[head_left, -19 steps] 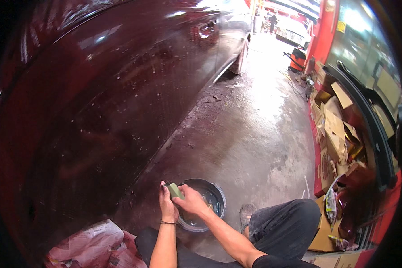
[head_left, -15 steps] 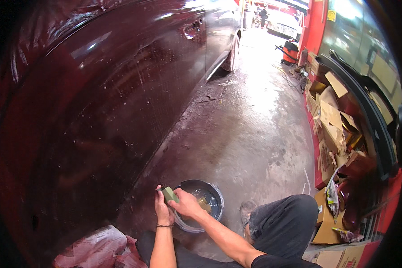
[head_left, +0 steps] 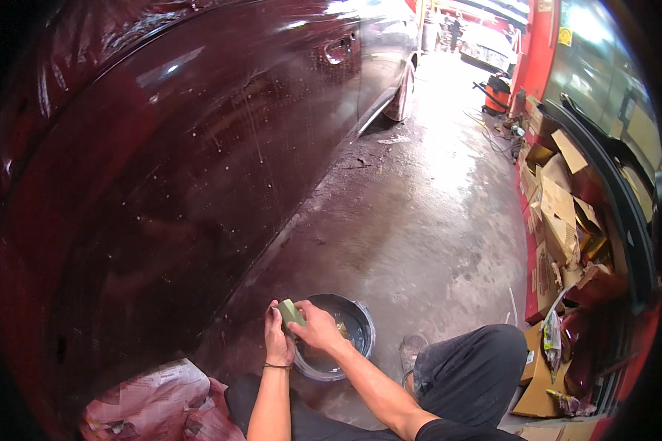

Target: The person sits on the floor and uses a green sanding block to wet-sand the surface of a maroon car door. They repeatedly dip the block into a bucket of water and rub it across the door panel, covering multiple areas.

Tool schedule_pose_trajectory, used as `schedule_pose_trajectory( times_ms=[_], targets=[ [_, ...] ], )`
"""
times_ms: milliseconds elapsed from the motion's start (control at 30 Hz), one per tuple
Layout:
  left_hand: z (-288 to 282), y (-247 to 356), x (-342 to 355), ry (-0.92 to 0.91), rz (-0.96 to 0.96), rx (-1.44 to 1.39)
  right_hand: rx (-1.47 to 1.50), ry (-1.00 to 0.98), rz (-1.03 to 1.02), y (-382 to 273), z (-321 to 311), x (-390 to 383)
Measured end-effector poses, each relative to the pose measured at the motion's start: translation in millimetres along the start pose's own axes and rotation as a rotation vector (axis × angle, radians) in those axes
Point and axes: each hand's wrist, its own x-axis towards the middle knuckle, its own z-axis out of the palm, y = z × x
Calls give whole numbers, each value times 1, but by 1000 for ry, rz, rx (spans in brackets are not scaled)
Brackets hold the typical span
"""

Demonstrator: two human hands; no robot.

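My left hand [head_left: 278, 338] and my right hand [head_left: 318, 328] are closed together on a pale green block [head_left: 290, 312], held over the near left part of a round dark basin [head_left: 368, 327] on the floor. Water and a yellowish object, partly hidden by my right arm, are inside the basin. Left of my hands is the dark maroon car's door panel [head_left: 198, 162], dotted with drops and pale specks. Crumpled reddish-stained paper [head_left: 147, 404] lies at the lower left, beside my leg.
Cardboard boxes [head_left: 559, 220] and a long black trim piece [head_left: 625, 220] line the right side by a red post [head_left: 537, 59]. An orange-black vacuum [head_left: 496, 95] with cords stands farther back. People [head_left: 454, 29] and a white car [head_left: 482, 51] are in the background.
The view has shifted slightly. My hands stay on the green block over the basin, with only small movements of the fingers and block.
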Motion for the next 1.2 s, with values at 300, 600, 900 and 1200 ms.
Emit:
schedule_pose_trajectory(
  times_ms=[300, 600, 900, 1200],
  targets=[
    [-4, 7, 3, -100, -149, -207, 148, 31, 22, -1, -9, 4],
    [7, -15, 16, -39, -95, -33, -19, 159, -109, 2, -10, 5],
    [12, -16, 22, -74, -81, 21, 199, 154, -33, 2, -13, 5],
    [4, -32, 24, -32, -10, 215, 152, 212, -21, 13, 3, 4]
  ],
)
